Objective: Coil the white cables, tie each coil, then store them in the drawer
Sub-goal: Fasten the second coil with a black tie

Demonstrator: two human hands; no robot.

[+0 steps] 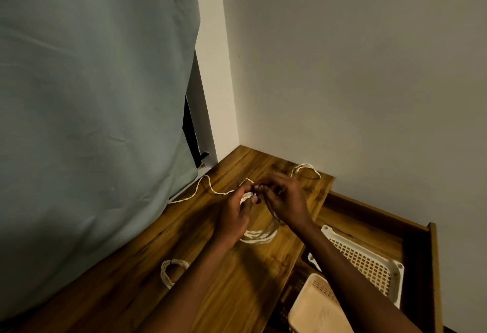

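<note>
At frame centre, the left hand [232, 216] grips the top of a white cable coil [259, 236] above the wooden table [237, 293]. The right hand [286, 198] pinches the cable beside it. A tied coil [171, 270] lies lower left. The open drawer [369, 216], lower right, holds two perforated trays [369, 261].

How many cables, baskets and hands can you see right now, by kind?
White cables: 3, namely the coil being held, the tied coil by the left arm, and a loose cable near the wall.
Baskets in the open drawer: 2, one white, one beige.
Hands: 2, left hand, right hand.
Total: 7
</note>
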